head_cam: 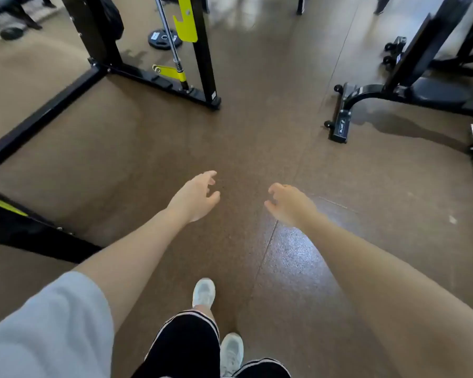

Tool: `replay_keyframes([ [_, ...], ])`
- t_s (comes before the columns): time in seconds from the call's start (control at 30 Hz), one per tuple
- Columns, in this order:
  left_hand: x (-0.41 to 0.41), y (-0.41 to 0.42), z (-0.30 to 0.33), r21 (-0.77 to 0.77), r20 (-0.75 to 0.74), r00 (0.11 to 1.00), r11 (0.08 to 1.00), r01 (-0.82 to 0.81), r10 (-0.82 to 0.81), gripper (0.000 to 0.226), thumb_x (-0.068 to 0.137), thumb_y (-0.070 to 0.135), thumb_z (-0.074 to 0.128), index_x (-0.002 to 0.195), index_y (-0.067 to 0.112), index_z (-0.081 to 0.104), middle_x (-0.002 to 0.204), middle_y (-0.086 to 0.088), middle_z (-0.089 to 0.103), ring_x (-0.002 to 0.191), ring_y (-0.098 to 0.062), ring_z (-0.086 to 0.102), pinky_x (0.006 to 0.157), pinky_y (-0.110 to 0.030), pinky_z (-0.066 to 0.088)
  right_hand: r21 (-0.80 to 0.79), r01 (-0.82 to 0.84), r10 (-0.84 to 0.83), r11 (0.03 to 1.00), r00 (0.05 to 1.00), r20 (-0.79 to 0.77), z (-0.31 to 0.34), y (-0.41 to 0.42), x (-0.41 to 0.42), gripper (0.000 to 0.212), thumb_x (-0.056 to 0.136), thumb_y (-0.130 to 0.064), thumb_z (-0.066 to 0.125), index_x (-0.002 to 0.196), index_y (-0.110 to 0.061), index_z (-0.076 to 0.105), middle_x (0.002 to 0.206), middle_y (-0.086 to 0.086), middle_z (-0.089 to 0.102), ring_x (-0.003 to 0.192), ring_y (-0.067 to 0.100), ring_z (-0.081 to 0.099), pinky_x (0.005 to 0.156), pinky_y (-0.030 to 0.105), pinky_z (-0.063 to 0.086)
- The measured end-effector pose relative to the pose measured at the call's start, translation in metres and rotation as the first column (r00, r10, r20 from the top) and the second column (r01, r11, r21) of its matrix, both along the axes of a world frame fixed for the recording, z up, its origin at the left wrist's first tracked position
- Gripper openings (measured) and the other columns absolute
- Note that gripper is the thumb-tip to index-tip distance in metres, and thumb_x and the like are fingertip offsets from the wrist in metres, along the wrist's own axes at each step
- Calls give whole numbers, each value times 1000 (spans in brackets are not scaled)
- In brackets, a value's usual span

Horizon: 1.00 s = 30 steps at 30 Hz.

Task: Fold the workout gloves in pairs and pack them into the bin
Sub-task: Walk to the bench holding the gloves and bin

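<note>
Both hands reach out empty over the brown speckled floor (153, 148), left hand (195, 196) and right hand (290, 204) loosely curled. Gloves and bin are out of view. A black rack (197, 50) stands far-left, a bench (410, 91) far-right.

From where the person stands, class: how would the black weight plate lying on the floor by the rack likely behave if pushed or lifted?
The weight plate lies flat on the floor, so it would probably slide, not roll. It looks thick and solid, so likely heavy for its size. It would surely stay stiff. Both hands are empty and far from it.
</note>
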<state>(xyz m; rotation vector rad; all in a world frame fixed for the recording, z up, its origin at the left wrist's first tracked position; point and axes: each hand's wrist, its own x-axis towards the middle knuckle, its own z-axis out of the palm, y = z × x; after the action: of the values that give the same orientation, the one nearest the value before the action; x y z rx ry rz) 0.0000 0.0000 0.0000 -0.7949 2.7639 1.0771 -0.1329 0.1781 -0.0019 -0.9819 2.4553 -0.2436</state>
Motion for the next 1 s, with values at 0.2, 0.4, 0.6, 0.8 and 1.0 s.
replay_keyframes([
  [0.2, -57, -61, -11, -12, -18, 999, 999, -35, 35, 52, 89, 18, 49, 139, 12, 34, 130, -5, 53, 109, -23, 53, 96, -30, 39, 74, -66, 62, 995, 996, 68, -10, -71, -57, 41, 95, -29, 42, 131, -10, 40, 122, 10, 59, 108, 30, 56, 83, 38, 49],
  [0.4, -144, -164, -17, -21, 2, 1000, 1000, -17, 17, 51, 90, 19, 47, 139, 13, 33, 132, -5, 51, 106, -21, 53, 96, -32, 40, 92, -80, 75, 993, 995, 61, -8, -170, -137, 39, 95, -30, 42, 130, -12, 41, 124, 10, 57, 110, 30, 55, 87, 40, 50],
  [0.6, -240, -248, -1, 28, 47, 999, 1000, -7, 5, 51, 90, 20, 47, 139, 15, 34, 133, -4, 50, 110, -21, 52, 96, -34, 42, 50, -2, -2, 999, 996, 92, 7, -240, -229, 40, 94, -34, 45, 128, -14, 43, 121, 7, 59, 109, 28, 56, 83, 35, 47],
  [0.8, -358, -273, 9, 28, 33, 989, 990, 140, -141, 51, 91, 18, 46, 140, 15, 31, 134, -5, 49, 108, -20, 53, 91, -29, 42, 7, 171, -171, 985, 982, 80, 20, -259, -333, 38, 93, -34, 46, 125, -14, 44, 120, 9, 59, 107, 30, 55, 92, 43, 48],
  [1.0, -514, -270, 8, 2, -28, 968, 969, 249, -249, 52, 91, 18, 46, 140, 16, 31, 134, -3, 49, 108, -19, 54, 92, -29, 40, 23, 314, -315, 949, 948, 43, 10, -256, -476, 42, 92, -35, 46, 128, -14, 42, 126, 12, 56, 110, 31, 55, 92, 44, 49],
])
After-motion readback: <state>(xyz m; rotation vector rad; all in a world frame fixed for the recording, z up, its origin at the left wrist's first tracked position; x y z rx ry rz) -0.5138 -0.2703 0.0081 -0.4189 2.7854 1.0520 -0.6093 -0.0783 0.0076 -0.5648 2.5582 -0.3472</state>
